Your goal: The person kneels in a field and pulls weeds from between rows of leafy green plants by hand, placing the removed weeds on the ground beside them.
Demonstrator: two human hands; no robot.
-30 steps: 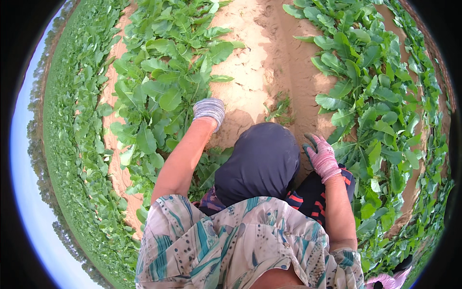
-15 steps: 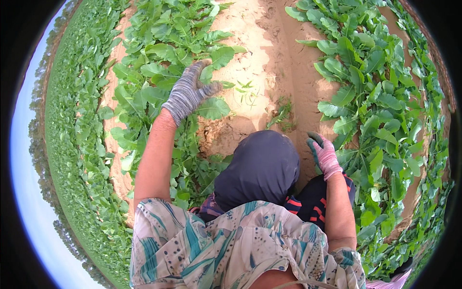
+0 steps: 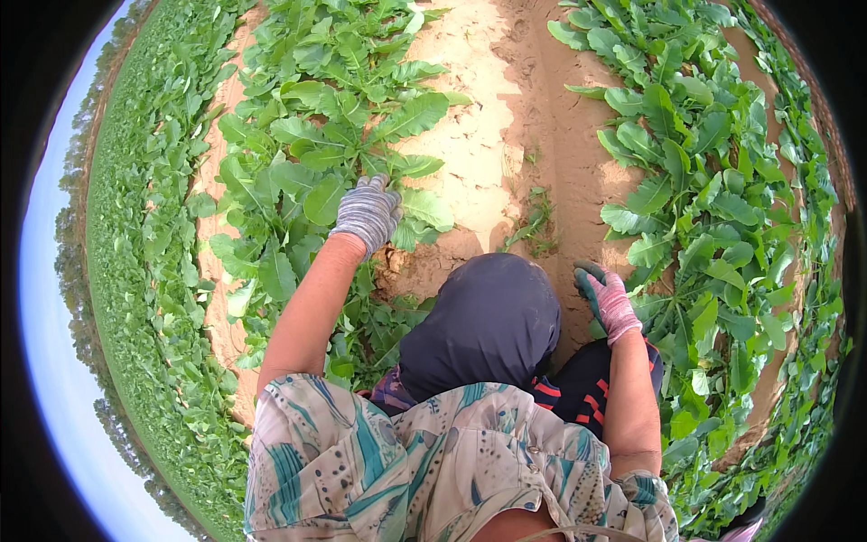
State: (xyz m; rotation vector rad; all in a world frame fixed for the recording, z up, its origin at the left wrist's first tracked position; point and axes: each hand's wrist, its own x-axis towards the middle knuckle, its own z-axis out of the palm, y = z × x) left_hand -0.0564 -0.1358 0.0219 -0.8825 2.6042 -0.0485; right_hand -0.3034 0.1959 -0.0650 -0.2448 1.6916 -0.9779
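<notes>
At lower centre, we see a pale, buttoned, short-sleeved shirt (image 3: 442,461), teal-streaked and dark-dotted; above it, smooth navy cloth (image 3: 483,321) and black trousers (image 3: 591,397) with red bars; a grey-striped left glove (image 3: 368,215); a pink right glove (image 3: 609,303), dark-green fingered.

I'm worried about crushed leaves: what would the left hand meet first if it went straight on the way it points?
Probably the leafy green plant just ahead of the left hand; this single view leaves depth, and whether they touch, unclear.
</notes>
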